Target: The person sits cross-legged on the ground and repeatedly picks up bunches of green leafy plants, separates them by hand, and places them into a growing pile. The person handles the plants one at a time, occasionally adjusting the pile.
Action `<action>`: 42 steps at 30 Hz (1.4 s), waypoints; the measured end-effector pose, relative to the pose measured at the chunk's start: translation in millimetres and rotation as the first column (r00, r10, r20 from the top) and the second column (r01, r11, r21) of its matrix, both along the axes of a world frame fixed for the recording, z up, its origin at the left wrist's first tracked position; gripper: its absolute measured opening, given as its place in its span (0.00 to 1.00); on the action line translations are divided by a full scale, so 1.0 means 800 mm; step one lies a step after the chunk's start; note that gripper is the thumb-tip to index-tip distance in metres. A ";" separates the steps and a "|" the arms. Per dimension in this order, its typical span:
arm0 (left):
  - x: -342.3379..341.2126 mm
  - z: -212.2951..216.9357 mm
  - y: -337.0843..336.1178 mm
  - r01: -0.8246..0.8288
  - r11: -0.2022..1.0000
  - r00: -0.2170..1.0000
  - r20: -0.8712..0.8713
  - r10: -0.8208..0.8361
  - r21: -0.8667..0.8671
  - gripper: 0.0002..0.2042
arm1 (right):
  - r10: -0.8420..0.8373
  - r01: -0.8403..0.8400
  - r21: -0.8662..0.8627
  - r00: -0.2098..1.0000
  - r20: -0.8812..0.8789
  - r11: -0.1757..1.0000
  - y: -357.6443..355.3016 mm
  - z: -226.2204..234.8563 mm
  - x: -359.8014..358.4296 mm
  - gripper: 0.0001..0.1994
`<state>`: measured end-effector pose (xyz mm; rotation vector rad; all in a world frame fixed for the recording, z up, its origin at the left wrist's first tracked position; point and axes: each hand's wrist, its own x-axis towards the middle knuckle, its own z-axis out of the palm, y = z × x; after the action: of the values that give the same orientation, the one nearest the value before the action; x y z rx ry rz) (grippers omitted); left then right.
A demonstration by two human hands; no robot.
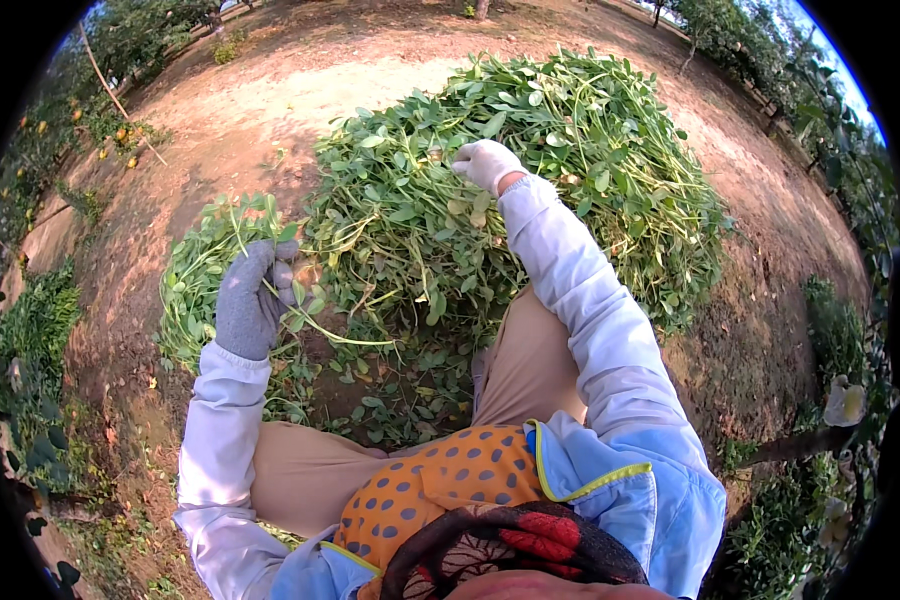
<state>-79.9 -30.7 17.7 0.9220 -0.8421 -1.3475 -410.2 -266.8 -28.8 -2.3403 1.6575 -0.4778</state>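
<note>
In a grey glove, my left hand (254,292) is closed round a thin leafy green stem (342,337), whose pale end sticks out to the right. Just beyond that hand lies a smaller pile of green plants (192,290). My right hand (488,164), in a white glove, reaches over the large heap of cut leafy plants (610,170) in front of me. Its fingers are drawn together against the leaves. What they grip, if anything, is hidden.
Loose leaves and stems (380,405) lie between my bent legs and the heap. Bare brown soil (130,250) surrounds the piles. Trees with orange fruit (122,134) stand at the far left, and more trees (760,60) at the far right. Bushes (790,530) grow near right.
</note>
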 end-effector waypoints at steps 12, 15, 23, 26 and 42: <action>0.004 -0.002 -0.001 0.017 0.999 1.000 0.010 -0.017 0.045 0.16 | 0.112 -0.197 -0.299 0.954 -0.277 0.934 0.052 -0.048 0.101 0.09; 0.011 -0.004 -0.004 0.023 0.999 0.998 0.054 -0.024 0.032 0.16 | 0.289 -0.355 -0.353 0.930 -0.227 0.866 0.077 -0.048 0.119 0.06; 0.005 -0.011 -0.010 0.047 0.999 0.996 0.080 -0.048 0.010 0.13 | 0.460 -0.102 -0.585 0.730 0.506 0.805 0.114 0.064 0.121 0.12; 0.008 -0.011 -0.008 0.062 0.998 0.993 0.105 -0.060 -0.013 0.14 | 0.254 -0.417 -0.072 0.399 0.881 0.906 0.143 0.110 0.112 0.13; -0.056 -0.007 0.003 0.081 0.994 0.994 0.083 -0.074 -0.079 0.13 | 0.199 -0.749 0.079 0.274 0.941 0.658 0.166 0.075 0.144 0.13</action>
<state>-124.8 -28.2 12.0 0.8916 -0.9963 -1.3395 -294.9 -134.1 31.2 -1.5132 0.3590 -0.7852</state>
